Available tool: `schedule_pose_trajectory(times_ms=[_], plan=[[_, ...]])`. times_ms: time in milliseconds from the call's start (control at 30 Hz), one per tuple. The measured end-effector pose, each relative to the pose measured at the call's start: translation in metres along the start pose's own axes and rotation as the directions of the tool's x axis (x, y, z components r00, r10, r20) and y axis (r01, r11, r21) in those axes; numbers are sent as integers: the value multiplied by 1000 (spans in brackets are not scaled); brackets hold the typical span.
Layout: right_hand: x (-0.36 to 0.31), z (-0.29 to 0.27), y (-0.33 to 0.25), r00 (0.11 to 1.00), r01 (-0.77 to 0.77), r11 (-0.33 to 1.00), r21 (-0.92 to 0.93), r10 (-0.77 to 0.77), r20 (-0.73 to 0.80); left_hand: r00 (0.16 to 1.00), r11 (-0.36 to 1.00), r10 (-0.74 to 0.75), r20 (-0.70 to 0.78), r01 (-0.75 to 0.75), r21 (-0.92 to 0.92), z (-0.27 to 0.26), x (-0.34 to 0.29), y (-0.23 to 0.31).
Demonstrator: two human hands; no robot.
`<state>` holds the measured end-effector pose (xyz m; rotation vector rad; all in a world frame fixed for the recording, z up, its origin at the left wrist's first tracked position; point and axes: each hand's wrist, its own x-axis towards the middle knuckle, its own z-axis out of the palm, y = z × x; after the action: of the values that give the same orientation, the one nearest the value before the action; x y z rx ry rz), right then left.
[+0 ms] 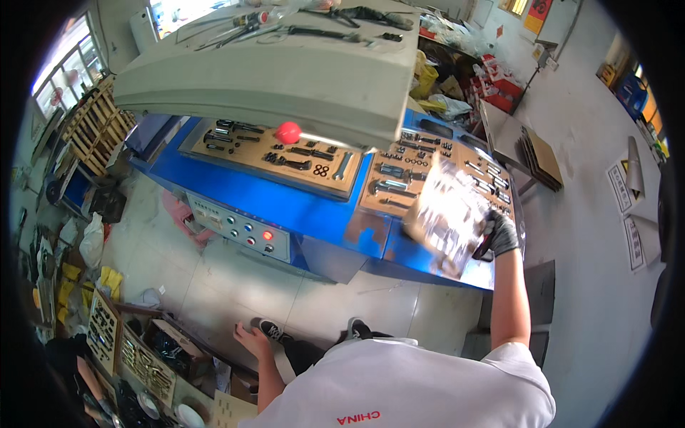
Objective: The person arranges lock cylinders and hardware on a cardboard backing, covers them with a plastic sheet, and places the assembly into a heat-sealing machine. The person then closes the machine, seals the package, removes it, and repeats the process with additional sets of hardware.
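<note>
Panel (449,214), glossy and blurred: over right end of blue tabletop (285,208). Right hand (501,234), dark-gloved: at panel's edge; grip I cannot tell. Left hand (253,341), bare: open, well apart. Brown tool board (246,151): left of panel. Red ball knob (288,133): at pale hood's (271,85) lower edge.

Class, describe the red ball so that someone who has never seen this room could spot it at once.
Find the blue machine across the middle, then the pale hood above it. Along the hood's lower front edge, a rod ends in the red ball. It is bright red, unlike the dark tools nearby, and bigger than the lit red button on the panel below.
</note>
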<state>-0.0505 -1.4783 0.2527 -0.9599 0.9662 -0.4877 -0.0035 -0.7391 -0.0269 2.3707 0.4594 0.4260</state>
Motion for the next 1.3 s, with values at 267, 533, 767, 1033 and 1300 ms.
schedule_pose_trajectory(times_ms=[267, 533, 767, 1033, 1300], plan=[[257, 46, -181, 825, 434, 896, 95, -437, 359, 999, 998, -39, -5, 39, 50, -29, -70, 69], [193, 156, -29, 744, 636, 750, -183, -531, 407, 980, 973, -197, 30, 199, -120, 20, -2, 99], [92, 93, 112, 792, 611, 725, -319, -560, 244, 868, 753, -478, 136, 484, -445, 135, 137, 159], [95, 82, 148, 832, 547, 677, -493, -508, 224, 879, 803, -474, 53, 456, -383, 179, 172, 192], [98, 82, 156, 808, 565, 607, -559, -544, 225, 833, 675, -551, 54, 483, -557, 206, 171, 175]])
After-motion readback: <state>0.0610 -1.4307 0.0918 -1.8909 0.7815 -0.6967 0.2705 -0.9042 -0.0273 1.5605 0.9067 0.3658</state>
